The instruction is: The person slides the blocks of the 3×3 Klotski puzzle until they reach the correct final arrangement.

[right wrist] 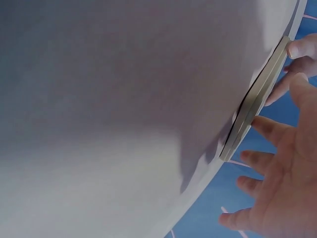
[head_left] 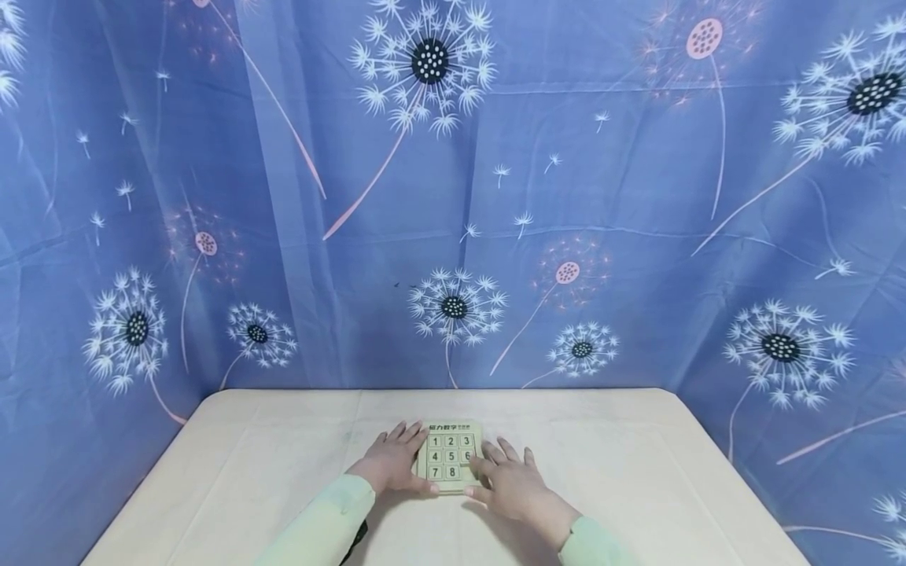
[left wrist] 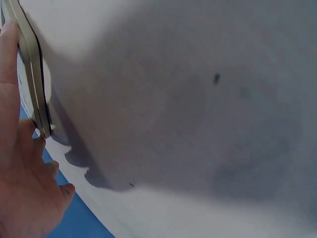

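Observation:
A pale green number slide puzzle [head_left: 453, 486] lies on the table, its tiles 1 to 8 in three rows with a gap at the bottom right. My left hand [head_left: 392, 462] holds it at the left side, thumb at the near left corner and fingertips by the far left corner. In the left wrist view that thumb [left wrist: 8, 54] lies along the puzzle's edge. From the right, my right hand [head_left: 515, 481] reaches over with spread fingers. Its index fingertip is at the lower right of the 6 tile [head_left: 465, 455], and its thumb is near the front edge.
A cream cloth covers the table [head_left: 283, 456]. Behind it and along both sides hangs a blue curtain [head_left: 368, 314] with a dandelion print. Light green sleeves [head_left: 329, 515] cover both forearms, and something black shows under the left one.

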{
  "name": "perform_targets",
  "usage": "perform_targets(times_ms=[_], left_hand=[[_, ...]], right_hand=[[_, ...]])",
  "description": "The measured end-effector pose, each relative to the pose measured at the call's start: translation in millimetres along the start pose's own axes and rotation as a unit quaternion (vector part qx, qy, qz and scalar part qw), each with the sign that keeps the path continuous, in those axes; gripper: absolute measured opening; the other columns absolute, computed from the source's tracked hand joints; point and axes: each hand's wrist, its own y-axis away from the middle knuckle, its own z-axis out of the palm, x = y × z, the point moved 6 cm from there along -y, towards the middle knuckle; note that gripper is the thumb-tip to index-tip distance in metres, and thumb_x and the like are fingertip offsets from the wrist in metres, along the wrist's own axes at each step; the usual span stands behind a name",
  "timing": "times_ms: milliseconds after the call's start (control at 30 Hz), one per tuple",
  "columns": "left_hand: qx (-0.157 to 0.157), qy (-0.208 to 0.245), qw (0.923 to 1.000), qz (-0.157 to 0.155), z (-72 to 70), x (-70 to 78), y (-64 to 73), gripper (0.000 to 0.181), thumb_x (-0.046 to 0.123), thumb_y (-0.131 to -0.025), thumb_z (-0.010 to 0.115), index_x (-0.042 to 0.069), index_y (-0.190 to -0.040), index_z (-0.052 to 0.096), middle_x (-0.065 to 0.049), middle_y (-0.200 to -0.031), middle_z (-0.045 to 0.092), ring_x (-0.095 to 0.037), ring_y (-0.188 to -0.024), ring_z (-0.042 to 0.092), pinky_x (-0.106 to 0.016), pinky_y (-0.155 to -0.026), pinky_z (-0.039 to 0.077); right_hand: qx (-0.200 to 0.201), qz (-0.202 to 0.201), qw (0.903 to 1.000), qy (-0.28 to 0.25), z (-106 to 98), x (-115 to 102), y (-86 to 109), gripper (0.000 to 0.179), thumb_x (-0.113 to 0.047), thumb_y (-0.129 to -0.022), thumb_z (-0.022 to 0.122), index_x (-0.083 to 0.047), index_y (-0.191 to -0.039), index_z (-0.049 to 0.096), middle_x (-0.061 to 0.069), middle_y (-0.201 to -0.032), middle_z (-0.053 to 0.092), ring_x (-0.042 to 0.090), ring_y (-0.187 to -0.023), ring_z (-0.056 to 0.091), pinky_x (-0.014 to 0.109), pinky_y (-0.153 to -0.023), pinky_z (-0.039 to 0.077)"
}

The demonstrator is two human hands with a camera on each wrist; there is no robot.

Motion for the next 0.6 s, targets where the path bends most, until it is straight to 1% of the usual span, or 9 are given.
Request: perform_targets(times_ms=[233, 333, 400, 467, 533, 600], left_hand=[[0.013, -0.007, 0.9999, 0.007, -2.4, 2.7, -1.1, 0.106, 0.066, -0.074, 0.081, 0.010, -0.155, 0.044, -0.009, -0.166, 0.038, -0.036, -0.158, 0.028, -0.058, -0.128, 0.027], [0.022, -0.008, 0.9997, 0.011, -1.8, 3.4, -0.8, 0.108, 0.066, -0.072, 0.082, 0.009, -0.155, 0.044, -0.011, -0.165, 0.040, -0.037, -0.157, 0.030, -0.060, -0.127, 0.027], [0.030, -0.004, 0.9994, 0.016, -0.8, 2.8, -0.1, 0.110, 0.067, -0.071, 0.082, 0.008, -0.155, 0.042, -0.013, -0.164, 0.041, -0.039, -0.155, 0.032, -0.062, -0.126, 0.028], [0.043, 0.009, 0.9988, 0.023, 0.3, 1.2, 1.2, 0.112, 0.067, -0.071, 0.082, 0.008, -0.156, 0.040, -0.016, -0.163, 0.041, -0.042, -0.154, 0.033, -0.064, -0.125, 0.028], [0.062, 0.022, 0.9973, 0.032, 0.1, -0.4, 4.0, 0.113, 0.066, -0.071, 0.082, 0.007, -0.157, 0.039, -0.020, -0.161, 0.042, -0.046, -0.152, 0.034, -0.066, -0.124, 0.030], [0.084, 0.034, 0.9950, 0.043, -2.1, -1.6, 9.9, 0.110, 0.065, -0.073, 0.082, 0.005, -0.155, 0.041, -0.023, -0.159, 0.044, -0.049, -0.149, 0.037, -0.068, -0.121, 0.032]], right_hand=[[-0.002, -0.006, 1.0000, 0.004, -2, 2, -0.8, 0.060, -0.053, -0.094, 0.064, -0.014, -0.140, 0.061, 0.017, -0.157, 0.050, 0.047, -0.149, 0.039, 0.080, -0.114, 0.029], [0.010, -0.011, 0.9999, 0.003, -4, 3, -0.9, 0.059, -0.051, -0.095, 0.064, -0.013, -0.141, 0.060, 0.018, -0.155, 0.052, 0.046, -0.145, 0.044, 0.080, -0.111, 0.034], [0.030, -0.019, 0.9994, -0.006, -7, 3, -0.9, 0.058, -0.048, -0.096, 0.064, -0.010, -0.140, 0.061, 0.020, -0.151, 0.055, 0.046, -0.141, 0.050, 0.078, -0.108, 0.039], [0.058, -0.030, 0.9977, -0.020, -12, 4, 0.1, 0.055, -0.045, -0.097, 0.064, -0.007, -0.138, 0.062, 0.022, -0.146, 0.059, 0.045, -0.136, 0.055, 0.074, -0.106, 0.044], [0.088, -0.039, 0.9948, -0.034, -17, 5, 2.0, 0.052, -0.041, -0.098, 0.065, -0.005, -0.134, 0.064, 0.023, -0.141, 0.063, 0.044, -0.131, 0.060, 0.069, -0.105, 0.049], [0.111, -0.043, 0.9914, -0.054, -21, 7, 5.0, 0.048, -0.038, -0.098, 0.066, -0.004, -0.131, 0.066, 0.023, -0.137, 0.066, 0.042, -0.127, 0.063, 0.064, -0.106, 0.050]])
